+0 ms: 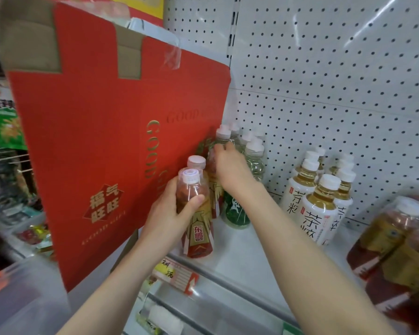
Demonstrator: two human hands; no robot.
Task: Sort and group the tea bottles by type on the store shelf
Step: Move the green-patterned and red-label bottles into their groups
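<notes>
My left hand grips a red-and-gold labelled bottle near its shoulder, at the front of the white shelf. A second bottle of the same kind stands right behind it. My right hand reaches further back and curls round another red-labelled bottle beside the green-labelled bottles. Clear green bottles with white caps stand in a row toward the pegboard. White-labelled tea bottles stand grouped to the right.
A big red carton stands hard against the bottles on the left. A shrink-wrapped pack of red-and-gold bottles lies at the right edge. White pegboard backs the shelf. A price tag hangs on the front rail.
</notes>
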